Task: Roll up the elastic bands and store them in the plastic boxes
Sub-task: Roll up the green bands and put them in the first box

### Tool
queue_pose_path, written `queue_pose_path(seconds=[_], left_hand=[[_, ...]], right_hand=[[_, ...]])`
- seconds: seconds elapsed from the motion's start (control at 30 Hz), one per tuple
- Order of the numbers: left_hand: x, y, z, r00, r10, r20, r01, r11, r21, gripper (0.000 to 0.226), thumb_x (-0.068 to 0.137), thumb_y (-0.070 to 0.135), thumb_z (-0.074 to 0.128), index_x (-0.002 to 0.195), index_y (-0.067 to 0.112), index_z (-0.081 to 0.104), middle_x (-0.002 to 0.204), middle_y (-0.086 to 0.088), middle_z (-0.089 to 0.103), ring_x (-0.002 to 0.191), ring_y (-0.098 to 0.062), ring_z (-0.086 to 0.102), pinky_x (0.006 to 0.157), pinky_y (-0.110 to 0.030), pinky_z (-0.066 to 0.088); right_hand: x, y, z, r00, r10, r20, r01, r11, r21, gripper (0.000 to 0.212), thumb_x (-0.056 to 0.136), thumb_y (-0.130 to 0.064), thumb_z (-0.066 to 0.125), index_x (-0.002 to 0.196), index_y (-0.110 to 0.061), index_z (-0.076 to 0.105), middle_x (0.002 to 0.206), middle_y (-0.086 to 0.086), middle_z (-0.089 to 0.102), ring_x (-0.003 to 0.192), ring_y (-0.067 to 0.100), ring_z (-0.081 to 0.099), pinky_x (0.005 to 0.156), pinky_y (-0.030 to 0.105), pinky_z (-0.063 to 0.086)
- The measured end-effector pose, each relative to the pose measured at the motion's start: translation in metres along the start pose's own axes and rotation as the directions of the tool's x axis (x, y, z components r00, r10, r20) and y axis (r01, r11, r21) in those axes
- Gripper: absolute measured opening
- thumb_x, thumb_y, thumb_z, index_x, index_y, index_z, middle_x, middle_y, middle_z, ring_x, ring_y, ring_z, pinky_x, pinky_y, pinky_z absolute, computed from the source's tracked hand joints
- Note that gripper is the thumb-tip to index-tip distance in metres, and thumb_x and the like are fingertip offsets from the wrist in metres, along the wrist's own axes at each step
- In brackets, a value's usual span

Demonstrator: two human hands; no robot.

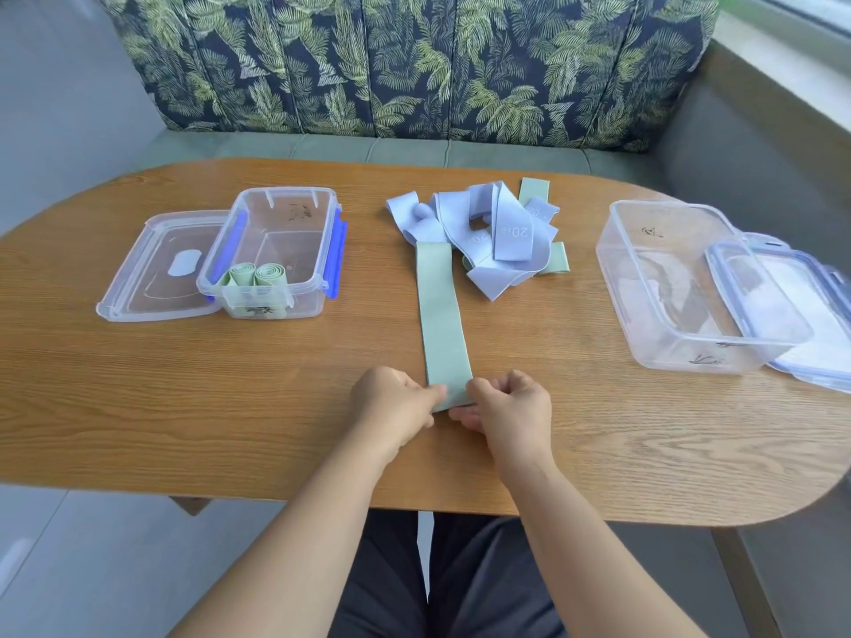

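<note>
A green elastic band (441, 315) lies flat and straight on the wooden table (230, 407), running away from me. My left hand (391, 407) and my right hand (509, 407) pinch its near end from either side. Its far end reaches a loose pile of pale blue bands (488, 237) with another green band (534, 188) partly under them. The left plastic box (271, 287) is open and holds two rolled green bands (255, 274). The right plastic box (654, 333) is open and holds no bands.
The left box's lid (156, 274) lies flat beside it. The right box's lid (792, 315) leans against that box near the table's right edge. A bench with a leaf-patterned cushion (414, 62) stands behind the table. My legs show below the near edge.
</note>
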State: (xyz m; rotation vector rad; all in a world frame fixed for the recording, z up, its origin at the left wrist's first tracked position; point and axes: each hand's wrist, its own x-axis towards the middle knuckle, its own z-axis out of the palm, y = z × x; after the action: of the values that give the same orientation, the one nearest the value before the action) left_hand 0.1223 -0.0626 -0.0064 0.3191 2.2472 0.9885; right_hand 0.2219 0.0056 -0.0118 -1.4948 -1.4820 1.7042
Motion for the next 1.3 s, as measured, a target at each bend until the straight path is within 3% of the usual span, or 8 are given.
queue_pose_path(seconds=[0.13,0.3,0.43,0.57,0.77,0.9,1.13,1.3], left_hand=[[-0.007,-0.002,-0.005,0.999,-0.031,0.041,0.038,0.981,-0.190,0.028,0.086,0.035,0.071,0.086,0.008,0.066,0.071,-0.004,0.070,0.066,-0.016,0.072,0.067,-0.032,0.061],[-0.018,0.002,-0.014,0.927,-0.070,0.368,0.265,0.817,-0.512,0.020,0.090,0.022,0.069,0.100,0.005,0.070,0.089,-0.013,0.076,0.088,-0.023,0.073,0.087,-0.036,0.056],[-0.018,-0.003,-0.007,0.942,-0.051,0.331,0.255,0.749,-0.611,0.008,0.087,0.008,0.068,0.095,0.007,0.069,0.085,-0.005,0.076,0.080,-0.016,0.071,0.082,-0.028,0.053],[-0.017,-0.008,-0.002,0.970,-0.017,0.242,0.166,0.774,-0.611,0.009,0.085,0.009,0.070,0.094,0.011,0.070,0.089,-0.003,0.075,0.076,-0.011,0.065,0.065,-0.020,0.047],[-0.018,-0.013,-0.001,0.988,0.067,0.138,0.021,0.829,-0.558,0.009,0.090,0.011,0.066,0.090,0.015,0.074,0.083,0.000,0.075,0.073,-0.008,0.064,0.064,-0.021,0.044],[-0.016,-0.012,-0.002,0.995,0.048,0.083,0.011,0.806,-0.592,0.009,0.090,0.009,0.066,0.084,0.012,0.073,0.073,0.001,0.071,0.064,-0.006,0.061,0.060,-0.019,0.046],[-0.012,-0.013,-0.002,0.996,0.033,0.085,0.024,0.806,-0.592,0.010,0.089,0.012,0.068,0.081,0.012,0.074,0.072,-0.001,0.069,0.067,-0.009,0.059,0.062,-0.022,0.046],[-0.008,-0.018,-0.005,0.991,0.124,0.038,-0.101,0.920,-0.379,0.019,0.094,0.023,0.062,0.092,0.008,0.072,0.081,0.004,0.071,0.072,-0.002,0.062,0.064,-0.020,0.048]], right_hand=[[-0.004,0.002,0.001,1.000,-0.001,0.031,-0.005,0.986,0.168,0.028,0.087,-0.004,0.062,0.069,-0.012,0.043,0.055,0.006,0.066,0.058,0.023,0.072,0.066,0.031,0.057],[-0.005,-0.001,0.002,0.994,-0.051,0.097,0.029,0.977,0.212,0.026,0.087,-0.001,0.062,0.069,-0.011,0.044,0.064,0.014,0.066,0.057,0.024,0.070,0.059,0.027,0.056],[-0.009,-0.003,-0.001,0.988,-0.058,0.145,0.026,0.976,0.215,0.026,0.087,0.000,0.061,0.071,-0.010,0.044,0.059,0.015,0.067,0.054,0.022,0.068,0.055,0.024,0.054],[-0.009,-0.003,-0.005,0.985,-0.069,0.156,0.032,0.973,0.226,0.029,0.087,0.000,0.064,0.071,-0.011,0.044,0.058,0.015,0.066,0.053,0.025,0.068,0.049,0.022,0.050],[-0.012,-0.003,-0.007,0.961,-0.040,0.274,-0.035,0.964,0.265,0.026,0.090,-0.014,0.068,0.076,-0.009,0.046,0.069,0.021,0.071,0.051,0.019,0.067,0.047,0.020,0.051],[-0.009,0.001,-0.009,0.949,0.003,0.315,-0.100,0.951,0.293,0.026,0.093,-0.029,0.063,0.096,-0.003,0.062,0.083,0.015,0.075,0.069,0.020,0.071,0.056,0.021,0.054],[-0.005,0.006,-0.009,0.890,-0.073,0.450,-0.045,0.968,0.248,0.013,0.090,-0.015,0.066,0.098,-0.008,0.072,0.086,0.007,0.074,0.075,0.011,0.063,0.062,0.021,0.047],[-0.002,0.006,-0.007,0.909,-0.062,0.412,-0.031,0.976,0.216,0.017,0.088,-0.017,0.068,0.096,-0.002,0.070,0.079,0.006,0.070,0.064,0.010,0.061,0.053,0.018,0.046]])
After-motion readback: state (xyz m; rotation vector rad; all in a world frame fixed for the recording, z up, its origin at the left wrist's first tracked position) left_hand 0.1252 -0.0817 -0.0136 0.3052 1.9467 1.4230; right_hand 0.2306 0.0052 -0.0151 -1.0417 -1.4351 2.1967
